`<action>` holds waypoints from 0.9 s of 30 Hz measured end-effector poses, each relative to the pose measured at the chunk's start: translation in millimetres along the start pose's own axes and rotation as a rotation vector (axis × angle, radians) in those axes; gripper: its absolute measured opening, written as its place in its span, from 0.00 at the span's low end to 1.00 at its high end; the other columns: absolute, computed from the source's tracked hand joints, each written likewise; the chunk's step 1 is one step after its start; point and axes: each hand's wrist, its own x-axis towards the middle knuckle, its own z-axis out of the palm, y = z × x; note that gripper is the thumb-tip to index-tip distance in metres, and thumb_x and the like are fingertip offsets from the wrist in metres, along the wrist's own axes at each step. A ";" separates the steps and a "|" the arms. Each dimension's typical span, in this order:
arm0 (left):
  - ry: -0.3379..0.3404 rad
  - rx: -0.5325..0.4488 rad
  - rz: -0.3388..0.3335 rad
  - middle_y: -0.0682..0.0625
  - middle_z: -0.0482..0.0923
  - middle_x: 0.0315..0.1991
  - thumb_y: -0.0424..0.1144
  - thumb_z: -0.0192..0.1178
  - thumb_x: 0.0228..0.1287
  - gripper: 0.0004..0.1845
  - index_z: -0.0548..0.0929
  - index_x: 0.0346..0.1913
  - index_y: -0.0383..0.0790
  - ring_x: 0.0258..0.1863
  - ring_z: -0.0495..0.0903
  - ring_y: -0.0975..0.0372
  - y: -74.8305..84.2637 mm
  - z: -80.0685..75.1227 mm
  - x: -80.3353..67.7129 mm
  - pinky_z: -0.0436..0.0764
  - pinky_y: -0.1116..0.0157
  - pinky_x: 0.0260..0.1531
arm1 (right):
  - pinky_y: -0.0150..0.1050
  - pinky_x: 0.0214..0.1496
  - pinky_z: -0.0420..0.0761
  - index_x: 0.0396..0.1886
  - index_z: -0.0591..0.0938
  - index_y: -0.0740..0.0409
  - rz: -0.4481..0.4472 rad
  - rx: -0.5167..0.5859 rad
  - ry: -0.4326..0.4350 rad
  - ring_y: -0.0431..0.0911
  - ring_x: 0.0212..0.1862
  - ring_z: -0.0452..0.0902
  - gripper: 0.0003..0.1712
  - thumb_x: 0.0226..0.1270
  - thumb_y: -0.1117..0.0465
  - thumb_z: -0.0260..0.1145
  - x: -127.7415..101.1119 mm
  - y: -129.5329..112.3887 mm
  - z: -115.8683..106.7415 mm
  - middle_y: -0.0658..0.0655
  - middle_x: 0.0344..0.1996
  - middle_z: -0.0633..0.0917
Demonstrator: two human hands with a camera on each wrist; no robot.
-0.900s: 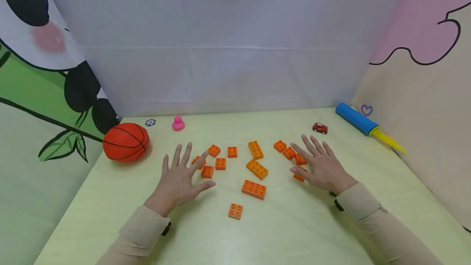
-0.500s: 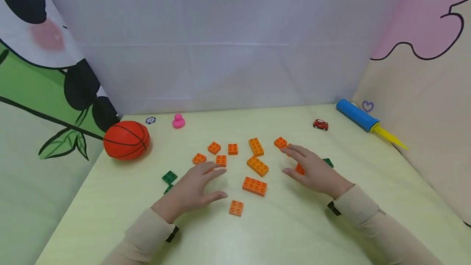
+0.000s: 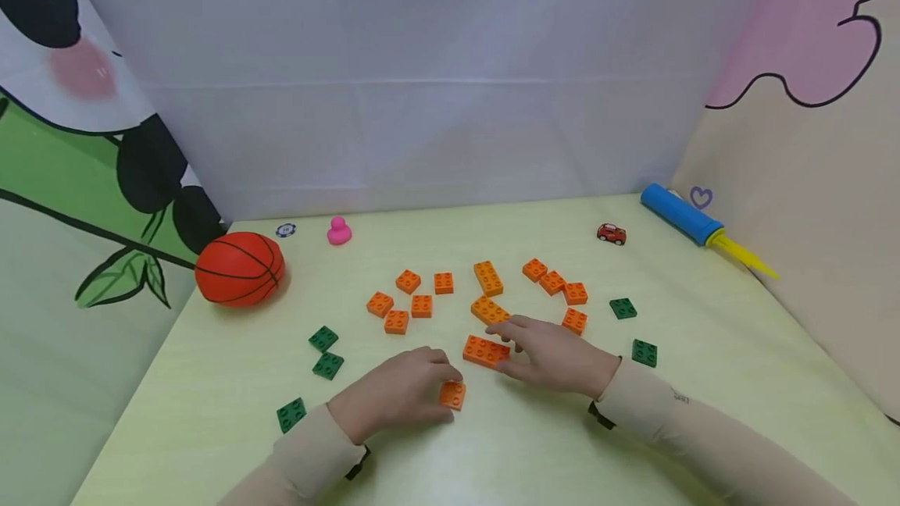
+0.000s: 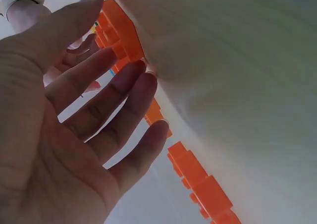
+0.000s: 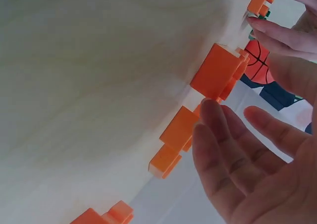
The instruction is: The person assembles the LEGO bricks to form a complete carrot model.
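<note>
My left hand (image 3: 404, 389) is low over the front of the table, its thumb and index finger on either side of a small square orange building brick (image 3: 452, 395). In the left wrist view that brick (image 4: 123, 29) shows just past the fingertips, and the fingers are loosely bent. My right hand (image 3: 555, 354) reaches in from the right, its thumb at the end of a long orange brick (image 3: 483, 350). Its other fingertips overlap a second long brick (image 3: 488, 309). In the right wrist view, its fingers are relaxed with nothing gripped between them.
Small orange bricks (image 3: 397, 322) lie in a left group, others (image 3: 552, 283) in a right one. Another long brick (image 3: 488, 278) lies behind. Green bricks (image 3: 327, 366) sit on both sides. Farther back are a ball (image 3: 240, 269), pink toy (image 3: 339, 231), red car (image 3: 611, 234) and blue-yellow toy (image 3: 682, 214).
Both hands have come inward and lower, the left to the front square brick, the right to the middle long bricks. Green bricks at both sides are now uncovered.
</note>
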 end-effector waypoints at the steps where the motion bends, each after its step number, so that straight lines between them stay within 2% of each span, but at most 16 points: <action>1: 0.005 0.004 0.010 0.60 0.80 0.43 0.51 0.73 0.57 0.19 0.87 0.50 0.50 0.40 0.77 0.68 0.2 0.5 1.4 0.81 0.66 0.48 | 0.36 0.44 0.82 0.67 0.75 0.48 0.001 -0.009 -0.003 0.41 0.44 0.79 0.30 0.69 0.46 0.67 1.7 -1.1 0.5 0.47 0.52 0.81; 5: 0.017 0.013 0.039 0.61 0.79 0.39 0.50 0.72 0.59 0.16 0.88 0.47 0.49 0.36 0.74 0.69 1.2 1.8 7.9 0.80 0.68 0.44 | 0.35 0.42 0.80 0.65 0.77 0.48 0.002 -0.044 -0.002 0.39 0.40 0.77 0.29 0.67 0.47 0.69 7.9 -3.5 1.8 0.46 0.48 0.81; 8: 0.012 0.007 0.036 0.61 0.77 0.37 0.49 0.72 0.60 0.15 0.87 0.47 0.48 0.35 0.73 0.69 4.0 1.7 14.3 0.79 0.69 0.43 | 0.35 0.44 0.81 0.65 0.77 0.49 -0.004 -0.073 -0.005 0.38 0.40 0.76 0.29 0.66 0.47 0.70 12.2 -2.4 3.2 0.46 0.48 0.81; 14: 0.004 0.025 0.010 0.60 0.77 0.37 0.50 0.70 0.61 0.17 0.86 0.49 0.46 0.35 0.73 0.68 15.5 2.5 30.7 0.79 0.68 0.44 | 0.43 0.56 0.80 0.64 0.79 0.51 0.012 -0.039 -0.024 0.44 0.51 0.79 0.27 0.67 0.50 0.70 15.5 1.6 2.4 0.51 0.55 0.83; 18: 0.024 0.047 0.012 0.59 0.76 0.35 0.49 0.71 0.61 0.17 0.85 0.48 0.45 0.34 0.73 0.67 21.5 4.3 40.9 0.78 0.68 0.42 | 0.45 0.59 0.79 0.60 0.82 0.53 0.002 0.000 -0.007 0.47 0.55 0.79 0.23 0.68 0.53 0.69 15.7 5.8 0.3 0.52 0.53 0.84; 24: 0.096 0.028 0.010 0.59 0.76 0.33 0.49 0.70 0.61 0.14 0.85 0.45 0.45 0.31 0.73 0.67 22.3 4.2 45.0 0.78 0.70 0.38 | 0.38 0.47 0.81 0.59 0.82 0.55 -0.014 0.005 0.024 0.41 0.42 0.76 0.22 0.68 0.54 0.68 12.9 11.3 -3.4 0.47 0.43 0.82; 27: 0.178 0.008 0.006 0.58 0.78 0.34 0.48 0.70 0.63 0.12 0.86 0.44 0.46 0.32 0.74 0.67 19.4 0.0 37.7 0.79 0.70 0.38 | 0.38 0.49 0.81 0.61 0.81 0.53 -0.025 -0.003 0.020 0.42 0.45 0.76 0.23 0.68 0.54 0.68 10.6 12.0 -5.2 0.48 0.46 0.82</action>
